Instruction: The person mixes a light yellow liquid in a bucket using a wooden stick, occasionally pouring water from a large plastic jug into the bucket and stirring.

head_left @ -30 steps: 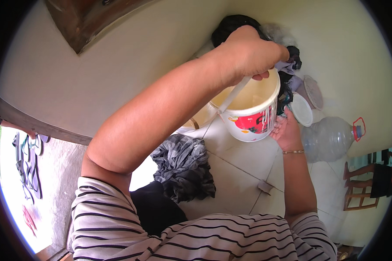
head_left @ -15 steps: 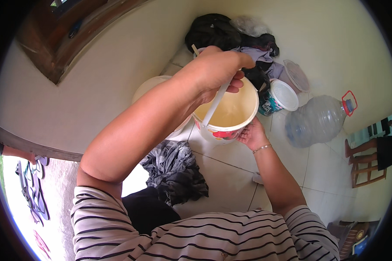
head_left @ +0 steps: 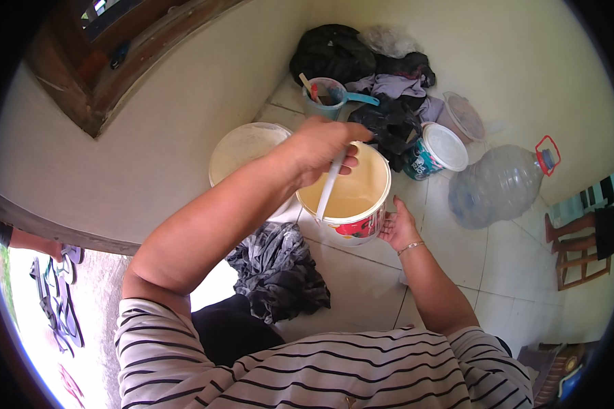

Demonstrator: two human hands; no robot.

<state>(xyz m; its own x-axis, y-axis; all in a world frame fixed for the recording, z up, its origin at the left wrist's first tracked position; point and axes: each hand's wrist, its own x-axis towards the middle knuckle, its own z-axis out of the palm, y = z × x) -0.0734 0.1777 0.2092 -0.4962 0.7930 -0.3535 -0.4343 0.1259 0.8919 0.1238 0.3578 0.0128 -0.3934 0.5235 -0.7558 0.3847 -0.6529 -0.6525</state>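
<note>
My left hand (head_left: 331, 143) grips the pale handle of a white bucket (head_left: 348, 184) with a red label and a cream inside. My right hand (head_left: 397, 225) cups the bucket's lower right side, fingers against it. Directly behind and left of the bucket stands a wide, pale, round tub (head_left: 242, 143), partly hidden by my forearm. A bundle of grey cloth (head_left: 276, 273) lies on the tiles below the bucket. Beyond it are black plastic bags (head_left: 389, 119) and a light blue container (head_left: 320, 102) with a handle and tools inside.
Right of the bucket are a lidded teal bucket (head_left: 431, 153), a pinkish tub (head_left: 464, 112) and a large water bottle (head_left: 491, 184) on its side. A person's legs (head_left: 573, 232) show by a stool at right; another's leg (head_left: 34, 242) and sandals (head_left: 58, 300) are at left.
The view has shifted, and the bucket with both hands appears further left, the left hand lower. The blue handled container behind has come into view from behind my left hand.
</note>
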